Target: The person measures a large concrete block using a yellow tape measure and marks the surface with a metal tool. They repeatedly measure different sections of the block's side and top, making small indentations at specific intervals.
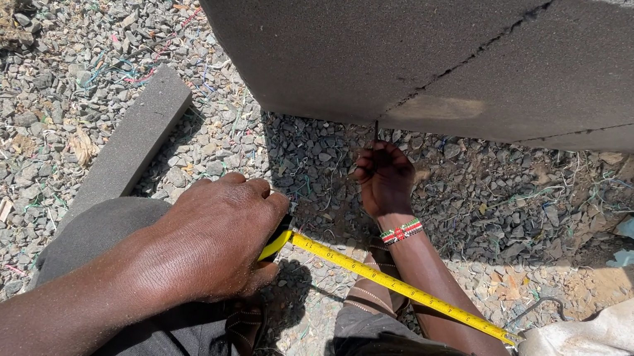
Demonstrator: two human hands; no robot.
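Gravel ground (pixel 19 100), grey strip (pixel 134 141) at nine o'clock. Left hand (pixel 215 242) clenched around tape measure (pixel 401 287) at centre. Right hand (pixel 384 178) pinching small dark marker against foam block (pixel 404 40) at twelve. Best kept taut, marker steady.

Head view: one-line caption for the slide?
Left hand grips a yellow tape measure over gravel; right hand holds a thin tool at the grey foam slab.

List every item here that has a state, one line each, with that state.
Tape measure: extended, yellow blade pulled out across the lap.
Foam slab: standing on edge, surface scored with lines.
Left hand: closed on the tape case.
Right hand: holding a thin dark tool at the slab's bottom edge.
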